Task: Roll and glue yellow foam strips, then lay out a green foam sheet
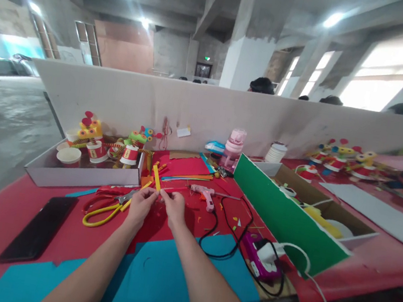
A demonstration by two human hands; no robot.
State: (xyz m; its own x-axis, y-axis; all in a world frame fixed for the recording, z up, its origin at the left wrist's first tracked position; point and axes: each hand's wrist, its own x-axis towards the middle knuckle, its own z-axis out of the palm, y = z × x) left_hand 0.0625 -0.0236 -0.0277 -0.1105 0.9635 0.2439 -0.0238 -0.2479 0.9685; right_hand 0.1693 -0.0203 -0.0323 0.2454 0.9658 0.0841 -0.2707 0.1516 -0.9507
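My left hand (142, 204) and my right hand (174, 206) meet over the red table covering, fingers closed in a pinch. Between their fingertips is the lower end of a yellow paper strip (157, 178), which points up and away. A thin red strip (179, 188) runs sideways by the fingertips; whether it is held is unclear. Just left of my left hand lie yellow-handled scissors (100, 216) and red-handled pliers (101, 200). A pink glue gun (207, 196) rests beyond my right hand.
At left stands a white box (83, 180) with paper-cup figures; a black phone (40, 228) lies before it. Blue sheets (156, 275) cover the near edge. At right are a green-sided box (282, 216), a purple power strip (259, 255) and loose cables.
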